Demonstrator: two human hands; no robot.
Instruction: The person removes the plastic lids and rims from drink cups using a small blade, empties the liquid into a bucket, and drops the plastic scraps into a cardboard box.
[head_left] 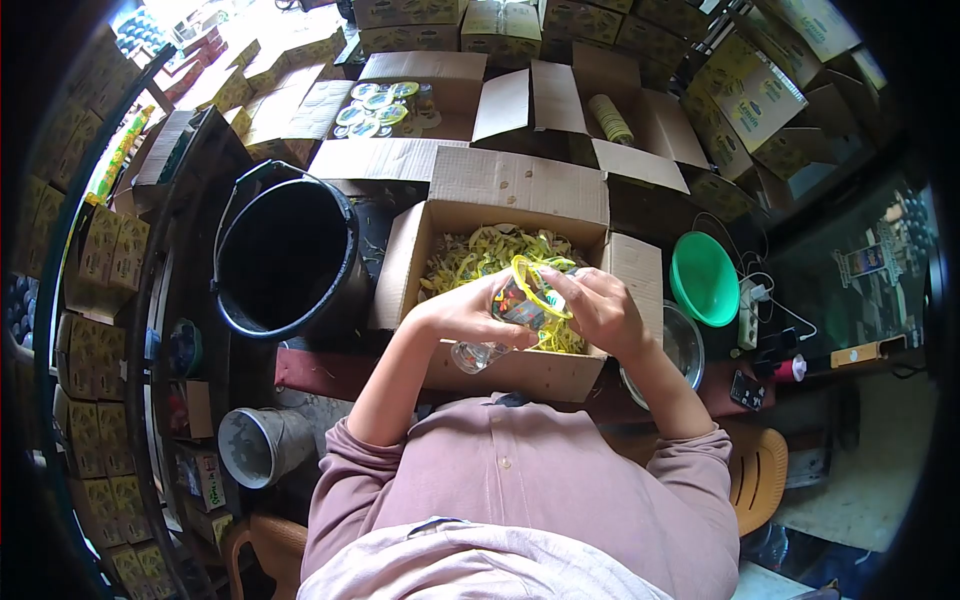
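Over an open cardboard box (520, 190) full of yellow-green strips (490, 245), both my hands meet at a clear container with a colourful printed label (518, 303). My left hand (468, 312) is wrapped round the container's side, which is tilted. A yellow ring (530, 285) stands at its upper end. My right hand (600, 308) pinches at the ring's right edge with bent fingers. The clear bottom part (473, 357) shows below my left hand. What lies inside the container is too small to tell.
A black bucket (345, 270) stands left of the box, a grey bucket (262, 447) lower left. At right are a green basin (705, 280), a metal bowl (690, 345) and a power strip (748, 325). Open cartons (425, 68) with round lids (375, 110) stand behind.
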